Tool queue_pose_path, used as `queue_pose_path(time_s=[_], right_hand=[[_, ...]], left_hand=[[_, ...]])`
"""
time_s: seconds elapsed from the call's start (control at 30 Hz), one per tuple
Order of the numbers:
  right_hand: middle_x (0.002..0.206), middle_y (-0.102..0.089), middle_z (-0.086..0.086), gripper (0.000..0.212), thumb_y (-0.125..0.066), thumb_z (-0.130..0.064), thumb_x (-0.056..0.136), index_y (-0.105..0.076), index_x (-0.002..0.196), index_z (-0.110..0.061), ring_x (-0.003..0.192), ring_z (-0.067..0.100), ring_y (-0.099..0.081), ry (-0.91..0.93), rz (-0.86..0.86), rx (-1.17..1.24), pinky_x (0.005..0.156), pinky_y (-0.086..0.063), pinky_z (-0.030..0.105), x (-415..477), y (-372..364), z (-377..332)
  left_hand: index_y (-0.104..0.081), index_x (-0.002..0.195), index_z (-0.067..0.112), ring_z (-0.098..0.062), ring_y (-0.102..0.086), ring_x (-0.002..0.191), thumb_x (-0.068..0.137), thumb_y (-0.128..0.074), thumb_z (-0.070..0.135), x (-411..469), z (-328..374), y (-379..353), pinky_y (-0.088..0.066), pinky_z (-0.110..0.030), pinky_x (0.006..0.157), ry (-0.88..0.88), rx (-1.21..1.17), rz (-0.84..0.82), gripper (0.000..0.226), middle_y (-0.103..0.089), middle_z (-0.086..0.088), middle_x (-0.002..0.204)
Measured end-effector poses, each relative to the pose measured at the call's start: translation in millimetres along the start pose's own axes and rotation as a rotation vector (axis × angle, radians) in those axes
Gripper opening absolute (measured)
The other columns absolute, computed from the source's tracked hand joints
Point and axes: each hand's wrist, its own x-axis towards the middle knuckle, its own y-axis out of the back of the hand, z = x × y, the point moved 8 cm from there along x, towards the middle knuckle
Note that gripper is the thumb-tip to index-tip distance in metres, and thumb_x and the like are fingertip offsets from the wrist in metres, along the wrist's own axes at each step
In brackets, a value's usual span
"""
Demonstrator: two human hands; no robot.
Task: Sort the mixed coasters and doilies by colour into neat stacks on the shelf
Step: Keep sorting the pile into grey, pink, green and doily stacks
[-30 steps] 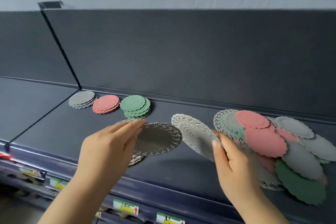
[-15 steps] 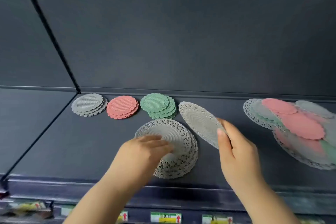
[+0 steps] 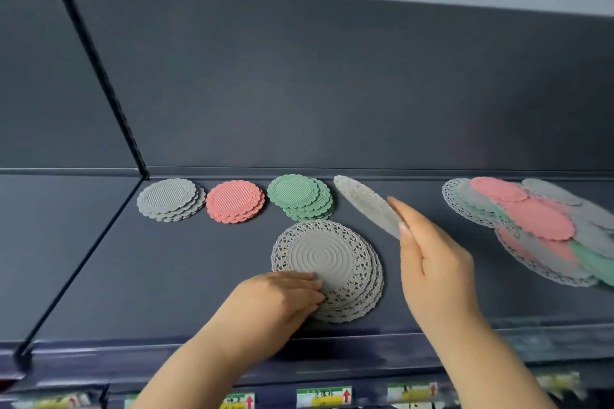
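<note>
The top doily [image 3: 320, 257], held in the air by the left hand [image 3: 279, 295] a second ago, now lies flat on the lace stack [image 3: 360, 305]. That hand has slid back to rest on the stack's near-left edge. The right hand [image 3: 435, 262] has carried its tilted doily [image 3: 365, 202] left, away from the mixed pile [image 3: 531, 219] and up beside the green stack [image 3: 299, 196].

Dark grey shelf [image 3: 199, 276]. Along back edge, left to right: grey coaster stack [image 3: 171, 199], pink coaster stack [image 3: 235, 202], green coaster stack [image 3: 300, 196], near each other, not touching. Just in front of green one: grey doily stack [image 3: 327, 271]. Far right: mixed pile [image 3: 538, 226], pink, grey and green coasters overlapping lace doilies.
</note>
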Motion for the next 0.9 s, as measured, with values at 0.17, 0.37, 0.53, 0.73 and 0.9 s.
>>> queue_pose_path(time_s=[0.17,0.37,0.53,0.73,0.9], right_hand=[[0.135,-0.045,-0.008,0.039,-0.038,-0.017,0.091,-0.053,0.127,-0.021,0.125,0.001,-0.035,0.146,-0.359,-0.139,0.110,-0.024,0.020,-10,-57,-17],[0.146,-0.030,-0.015,0.036,-0.041,-0.027,0.097,-0.046,0.132,-0.031,0.126,-0.013,-0.005,0.061,-0.719,-0.102,0.108,0.004,0.010,-50,-101,-1],[0.141,-0.042,-0.007,0.033,-0.045,-0.024,0.096,-0.053,0.128,-0.025,0.134,0.003,-0.025,0.055,-0.682,-0.059,0.112,-0.007,0.017,-41,-107,-5],[0.149,-0.026,-0.013,0.040,-0.046,-0.039,0.093,-0.047,0.132,-0.029,0.135,-0.006,-0.006,0.092,-0.749,-0.106,0.100,0.013,0.005,-45,-110,-5],[0.146,-0.029,-0.020,0.038,-0.047,-0.042,0.091,-0.049,0.129,-0.035,0.136,-0.006,-0.013,0.031,-0.761,-0.061,0.107,-0.007,0.010,-39,-102,2]], left_hand=[[-0.075,0.090,0.028,-0.005,-0.067,0.086,0.086,-0.045,0.033,-7,-13,23,-0.054,-0.019,0.070,0.086,0.121,0.055,0.030,-0.071,0.017,0.097],[-0.074,0.088,0.026,-0.010,-0.068,0.076,0.086,-0.042,0.031,-15,-36,40,-0.054,-0.023,0.060,0.210,0.217,0.136,0.033,-0.071,0.015,0.090],[-0.074,0.086,0.026,-0.011,-0.067,0.073,0.086,-0.041,0.030,-9,-33,42,-0.053,-0.021,0.058,0.197,0.231,0.161,0.033,-0.070,0.016,0.088],[-0.072,0.091,0.026,-0.012,-0.067,0.074,0.087,-0.042,0.031,1,-32,39,-0.053,-0.022,0.059,0.182,0.232,0.145,0.031,-0.070,0.015,0.090],[-0.071,0.093,0.026,-0.012,-0.067,0.077,0.089,-0.043,0.032,17,-17,33,-0.053,-0.024,0.063,0.157,0.226,0.119,0.029,-0.070,0.015,0.091]])
